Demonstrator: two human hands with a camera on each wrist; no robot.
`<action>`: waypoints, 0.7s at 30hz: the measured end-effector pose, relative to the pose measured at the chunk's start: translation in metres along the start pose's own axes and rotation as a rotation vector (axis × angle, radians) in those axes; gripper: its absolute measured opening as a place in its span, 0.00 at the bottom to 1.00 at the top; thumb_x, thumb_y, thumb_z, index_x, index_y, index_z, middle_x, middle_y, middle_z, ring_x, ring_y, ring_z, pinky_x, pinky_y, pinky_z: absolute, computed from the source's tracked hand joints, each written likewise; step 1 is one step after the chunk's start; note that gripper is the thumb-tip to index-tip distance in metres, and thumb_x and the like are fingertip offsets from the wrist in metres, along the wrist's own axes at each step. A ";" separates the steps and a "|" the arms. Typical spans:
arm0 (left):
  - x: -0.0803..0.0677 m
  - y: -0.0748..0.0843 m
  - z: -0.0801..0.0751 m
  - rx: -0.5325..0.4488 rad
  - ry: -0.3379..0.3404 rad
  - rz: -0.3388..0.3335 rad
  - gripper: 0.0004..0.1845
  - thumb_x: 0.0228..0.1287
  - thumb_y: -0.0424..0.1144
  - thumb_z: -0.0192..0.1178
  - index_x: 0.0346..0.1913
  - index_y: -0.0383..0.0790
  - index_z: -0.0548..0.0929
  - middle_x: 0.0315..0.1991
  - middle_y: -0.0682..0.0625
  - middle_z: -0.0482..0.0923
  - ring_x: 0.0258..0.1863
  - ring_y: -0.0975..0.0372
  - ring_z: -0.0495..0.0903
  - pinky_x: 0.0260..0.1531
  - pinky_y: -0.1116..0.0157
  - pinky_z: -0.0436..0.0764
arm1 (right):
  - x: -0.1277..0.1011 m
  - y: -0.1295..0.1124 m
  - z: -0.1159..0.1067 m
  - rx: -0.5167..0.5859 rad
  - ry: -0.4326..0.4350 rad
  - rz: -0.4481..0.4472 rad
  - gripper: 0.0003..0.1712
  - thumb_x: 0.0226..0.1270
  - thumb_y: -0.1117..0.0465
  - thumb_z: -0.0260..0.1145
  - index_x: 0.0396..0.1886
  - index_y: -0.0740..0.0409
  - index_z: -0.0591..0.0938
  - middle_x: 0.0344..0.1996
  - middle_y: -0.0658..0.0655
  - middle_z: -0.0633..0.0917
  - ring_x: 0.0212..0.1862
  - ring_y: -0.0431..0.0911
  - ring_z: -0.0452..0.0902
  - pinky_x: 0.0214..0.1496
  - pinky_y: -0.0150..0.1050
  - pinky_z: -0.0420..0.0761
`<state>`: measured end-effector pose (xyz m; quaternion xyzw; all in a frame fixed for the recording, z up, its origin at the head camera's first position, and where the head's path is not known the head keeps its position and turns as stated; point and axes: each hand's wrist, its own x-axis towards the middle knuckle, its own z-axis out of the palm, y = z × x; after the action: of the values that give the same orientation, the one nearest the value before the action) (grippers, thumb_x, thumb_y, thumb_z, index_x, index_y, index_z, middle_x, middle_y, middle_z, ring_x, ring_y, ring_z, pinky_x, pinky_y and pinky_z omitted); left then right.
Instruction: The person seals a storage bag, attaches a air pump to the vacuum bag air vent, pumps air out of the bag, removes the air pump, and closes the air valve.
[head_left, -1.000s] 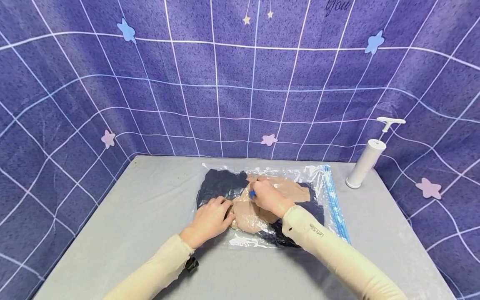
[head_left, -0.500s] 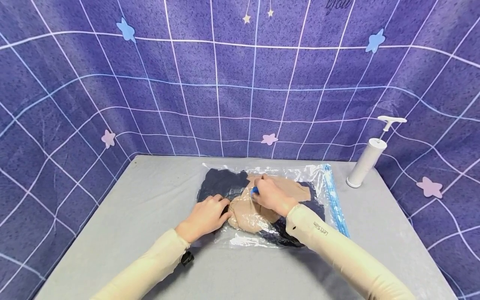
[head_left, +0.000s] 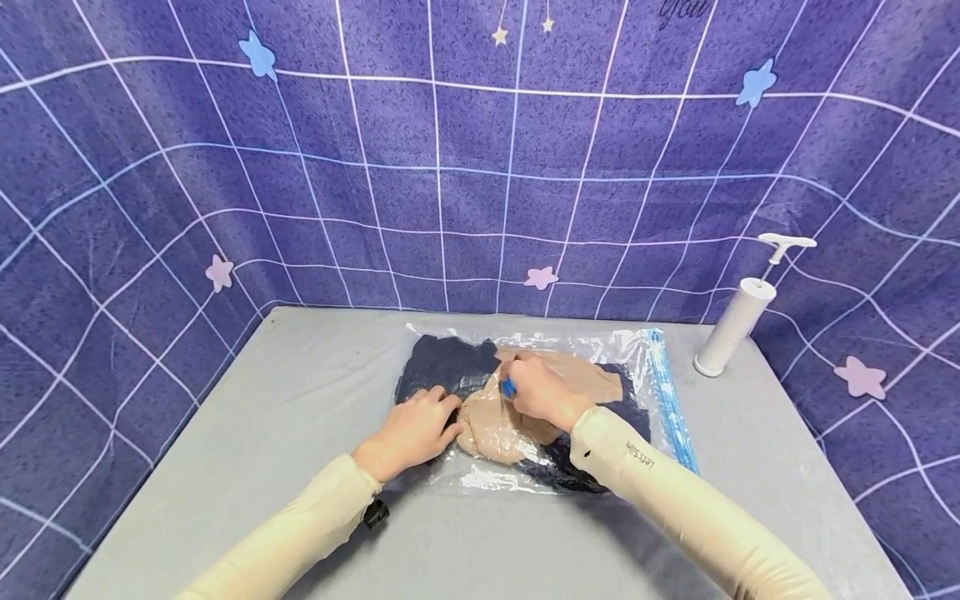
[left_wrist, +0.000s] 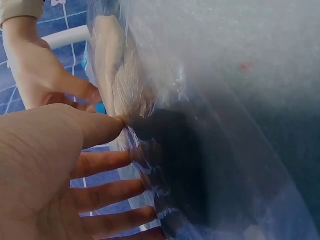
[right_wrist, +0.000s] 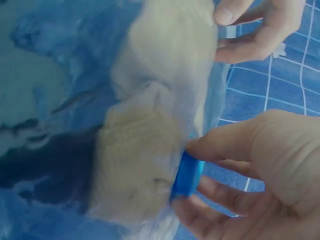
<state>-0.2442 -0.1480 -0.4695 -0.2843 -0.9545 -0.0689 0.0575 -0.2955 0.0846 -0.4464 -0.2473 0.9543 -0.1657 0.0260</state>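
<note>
A clear plastic vacuum storage bag (head_left: 487,480) lies flat on the table with dark clothes (head_left: 447,364) and beige clothes (head_left: 491,435) inside. My right hand (head_left: 546,390) pinches a round blue valve cap (right_wrist: 188,173) on the bag's upper face, thumb on one side and fingers on the other. To its left, my left hand (head_left: 411,429) rests on the bag with its fingers (left_wrist: 112,194) spread and fairly straight against the plastic. In the left wrist view the right hand (left_wrist: 42,70) partly hides the cap. Whether the cap is seated or loose I cannot tell.
A white hand pump (head_left: 733,327) with a T-shaped handle stands at the table's back right, handle raised. The bag's blue zip edge (head_left: 670,400) runs along its right side. Purple gridded cloth (head_left: 465,200) hangs behind the grey table (head_left: 285,400) and at both sides.
My left hand has shifted slightly to the left on the bag. The right hand stays at the blue valve cap, with only small movements of the fingers and wrist.
</note>
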 end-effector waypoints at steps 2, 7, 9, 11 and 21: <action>0.000 0.000 0.001 -0.002 -0.003 -0.002 0.19 0.72 0.50 0.64 0.55 0.41 0.84 0.44 0.43 0.80 0.43 0.45 0.82 0.40 0.46 0.86 | -0.001 -0.001 -0.001 -0.004 0.005 -0.018 0.13 0.61 0.71 0.72 0.45 0.61 0.87 0.46 0.61 0.83 0.47 0.52 0.79 0.48 0.43 0.84; 0.001 0.000 0.001 0.000 -0.015 -0.009 0.19 0.73 0.50 0.63 0.56 0.41 0.83 0.45 0.43 0.80 0.43 0.46 0.82 0.40 0.47 0.85 | -0.002 -0.003 0.000 0.019 0.059 0.081 0.14 0.66 0.65 0.70 0.49 0.65 0.84 0.46 0.66 0.80 0.44 0.54 0.80 0.47 0.46 0.85; 0.003 0.000 0.001 0.004 -0.021 -0.011 0.19 0.73 0.51 0.62 0.57 0.42 0.83 0.46 0.44 0.80 0.43 0.46 0.82 0.39 0.47 0.86 | -0.002 -0.003 -0.001 0.020 0.073 0.110 0.13 0.65 0.64 0.71 0.48 0.64 0.84 0.44 0.65 0.80 0.42 0.54 0.81 0.46 0.46 0.86; 0.004 -0.001 0.001 0.007 -0.021 -0.011 0.19 0.73 0.51 0.63 0.56 0.42 0.83 0.45 0.44 0.79 0.43 0.46 0.81 0.38 0.48 0.86 | 0.000 -0.002 -0.001 0.001 0.065 0.099 0.11 0.63 0.66 0.70 0.45 0.63 0.85 0.44 0.63 0.81 0.42 0.52 0.80 0.46 0.44 0.85; 0.002 -0.001 0.003 0.034 -0.025 -0.018 0.19 0.73 0.51 0.63 0.57 0.43 0.83 0.46 0.45 0.80 0.42 0.47 0.81 0.36 0.48 0.86 | 0.000 -0.003 0.001 -0.064 0.031 -0.004 0.13 0.64 0.67 0.69 0.49 0.61 0.86 0.48 0.62 0.85 0.50 0.56 0.82 0.58 0.49 0.81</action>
<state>-0.2465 -0.1471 -0.4726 -0.2757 -0.9587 -0.0497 0.0496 -0.2940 0.0818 -0.4463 -0.2476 0.9589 -0.1387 0.0030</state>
